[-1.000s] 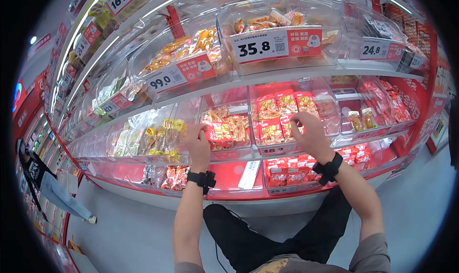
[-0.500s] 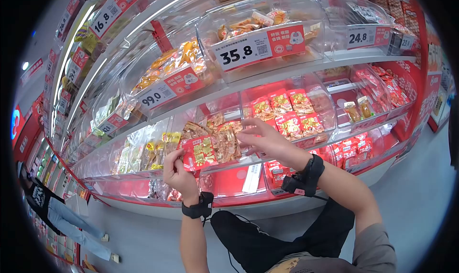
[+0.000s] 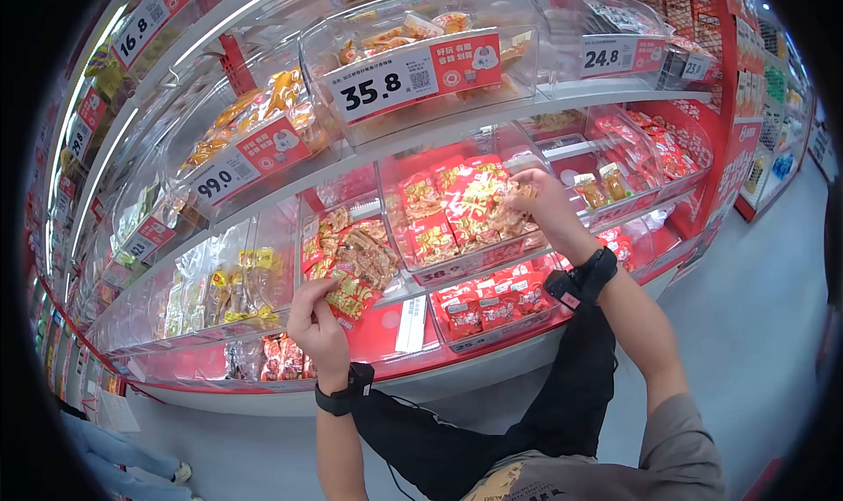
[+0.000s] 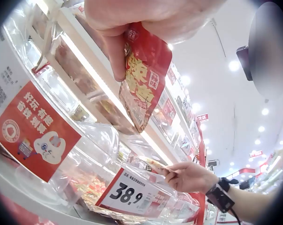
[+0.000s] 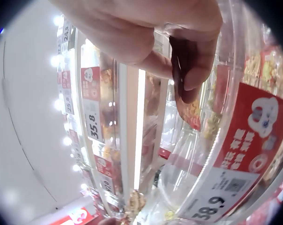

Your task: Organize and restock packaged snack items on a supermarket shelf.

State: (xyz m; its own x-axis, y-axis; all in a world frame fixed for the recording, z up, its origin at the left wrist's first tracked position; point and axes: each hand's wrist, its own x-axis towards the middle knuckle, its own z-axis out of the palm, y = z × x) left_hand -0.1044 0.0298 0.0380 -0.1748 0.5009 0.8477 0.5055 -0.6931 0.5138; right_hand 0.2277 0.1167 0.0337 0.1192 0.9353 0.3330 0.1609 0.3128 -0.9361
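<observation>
In the head view my left hand [image 3: 320, 334] pinches a red snack packet [image 3: 353, 297] by its edge, in front of a clear bin [image 3: 395, 268] of similar packets. The left wrist view shows this packet [image 4: 146, 79] hanging from thumb and fingers, with yellow lettering on its front. My right hand [image 3: 553, 211] grips another red and gold packet [image 3: 479, 204] at its right side, over the neighbouring bin marked 38.9. From the right wrist, that packet [image 5: 190, 112] appears edge-on between thumb and fingers, its upper part hidden by the hand.
A shelf with clear bins and a 35.8 price card [image 3: 373, 93] overhangs both hands. Below are red packets [image 3: 492, 303] in a lower bin and a white card [image 3: 411, 325]. Small jars [image 3: 601, 187] stand to the right. Another person's legs [image 3: 114, 457] show at lower left.
My left hand has lifted a packet from the left bin toward me. My right hand crossed toward it with fingers spread, then moved back right and took a packet. The head view has turned right.
</observation>
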